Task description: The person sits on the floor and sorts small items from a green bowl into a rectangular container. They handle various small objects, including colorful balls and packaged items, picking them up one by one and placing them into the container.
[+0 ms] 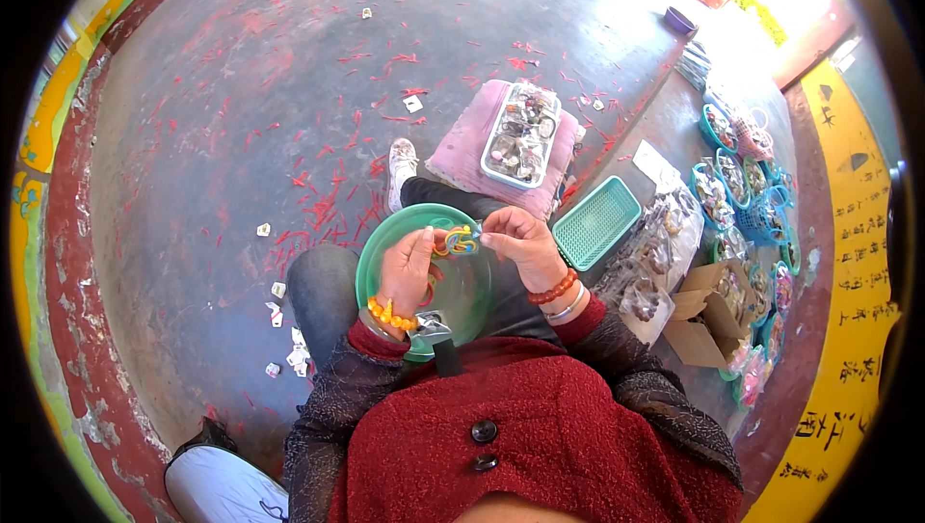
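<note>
Green basin [472, 294] sits at the person's lap. Small bundle of yellow and blue loops [456, 241] is held up over the basin's far half. Left hand [407, 270]: fingers curled nearly closed, gripping the bundle's near side. Right hand [525, 245]: thumb and fingertips pinched together on its other end. Beyond the basin, a white tray [488, 165] of packaged pieces rests on a pink cushion [453, 152]; right of it, a turquoise basket [597, 222].

Blk chars [857, 369] on yel. wall [825, 374]
</note>
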